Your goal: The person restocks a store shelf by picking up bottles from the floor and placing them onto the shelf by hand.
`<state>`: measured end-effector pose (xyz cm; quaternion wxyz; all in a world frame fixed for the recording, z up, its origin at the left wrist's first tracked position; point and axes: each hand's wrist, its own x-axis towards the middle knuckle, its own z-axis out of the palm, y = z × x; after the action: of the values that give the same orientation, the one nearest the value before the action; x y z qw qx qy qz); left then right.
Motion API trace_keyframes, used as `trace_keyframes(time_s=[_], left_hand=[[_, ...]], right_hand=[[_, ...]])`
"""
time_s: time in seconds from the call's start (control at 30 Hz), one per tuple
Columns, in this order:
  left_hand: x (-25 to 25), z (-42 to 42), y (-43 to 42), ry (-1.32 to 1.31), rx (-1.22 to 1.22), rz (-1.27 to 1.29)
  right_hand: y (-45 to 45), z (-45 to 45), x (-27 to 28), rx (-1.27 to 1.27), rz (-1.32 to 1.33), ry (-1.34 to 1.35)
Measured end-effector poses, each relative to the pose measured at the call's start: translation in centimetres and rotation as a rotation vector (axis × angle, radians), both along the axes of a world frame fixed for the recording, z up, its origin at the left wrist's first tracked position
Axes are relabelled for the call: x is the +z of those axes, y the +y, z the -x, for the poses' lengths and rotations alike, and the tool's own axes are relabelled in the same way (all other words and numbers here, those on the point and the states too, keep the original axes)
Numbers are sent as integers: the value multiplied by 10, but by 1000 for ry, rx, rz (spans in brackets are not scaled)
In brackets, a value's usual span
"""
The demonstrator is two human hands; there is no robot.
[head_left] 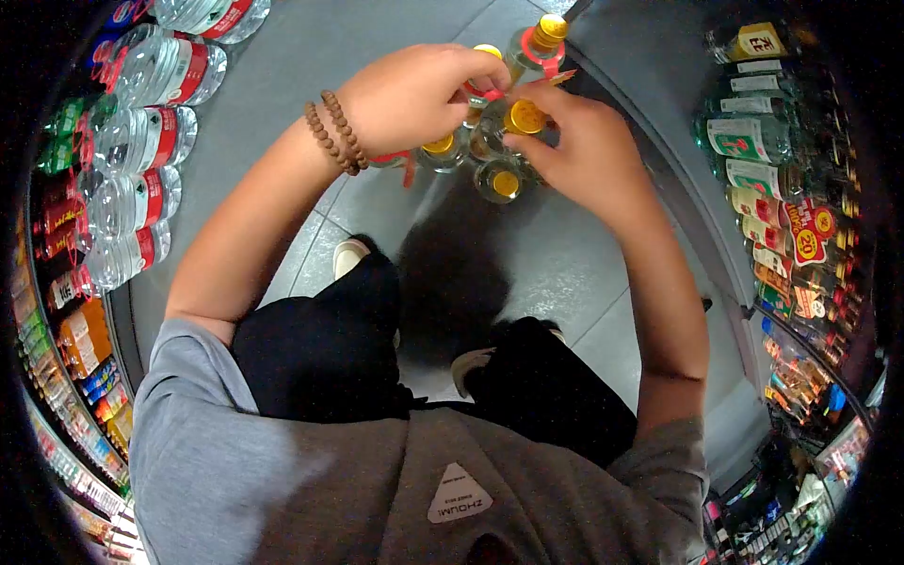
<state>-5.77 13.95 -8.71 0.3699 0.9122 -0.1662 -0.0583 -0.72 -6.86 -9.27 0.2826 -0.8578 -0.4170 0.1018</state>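
Several clear glass bottles with gold caps stand close together on the floor in front of me. My left hand (414, 99), with two beaded bracelets at its wrist, pinches a red ribbon (492, 92) beside the nearest bottle necks. The fingers of my right hand (589, 151) curl around the gold-capped bottle (525, 118) in the middle of the group. Behind it rises a taller-looking bottle (541, 47) with a red band at its neck. A low bottle (499, 182) sits in front, and another bottle (441, 151) is under my left hand, partly hidden.
Large water bottles (155, 71) with red labels line the left side, beside stocked shelves (85, 339). On the right, a shelf holds rows of green glass bottles (749, 137) and a yellow-red price sign (808, 235). My shoes (350, 254) rest on the grey tiled floor (556, 268).
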Motion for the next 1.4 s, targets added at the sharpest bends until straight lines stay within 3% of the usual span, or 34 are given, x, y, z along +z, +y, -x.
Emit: trace_keyframes(time_s=[0.33, 0.5, 0.57, 0.67, 0.8, 0.83, 0.93, 1.0, 1.1, 1.2, 1.4], left_hand=[[12, -2, -9, -70, -86, 77], [32, -15, -20, -66, -186, 192], [40, -18, -27, 84, -179, 231], [42, -21, -42, -109, -123, 331], [57, -34, -69, -181, -99, 375], [59, -38, -75, -216, -88, 393], [60, -54, -94, -211, -22, 462], [58, -71, -105, -333, 9, 399], [60, -99, -119, -191, 64, 489], [34, -131, -143, -176, 92, 650], [4, -168, -177, -103, 41, 627]], right_hand=[[-15, 0, 69, -47, -160, 82], [-28, 4, 117, -64, -429, 156], [-34, 5, 128, -81, -486, 129], [-43, 2, 141, -191, -654, 49], [-71, -21, 161, 9, -621, 7], [-71, -21, 163, 68, -714, 76], [-73, -22, 172, -41, -648, -60], [-75, -29, 163, -164, -820, -143], [-88, -29, 137, -433, -906, -55], [-111, -31, 89, -553, -772, 117], [-116, -39, -6, -736, -638, 275]])
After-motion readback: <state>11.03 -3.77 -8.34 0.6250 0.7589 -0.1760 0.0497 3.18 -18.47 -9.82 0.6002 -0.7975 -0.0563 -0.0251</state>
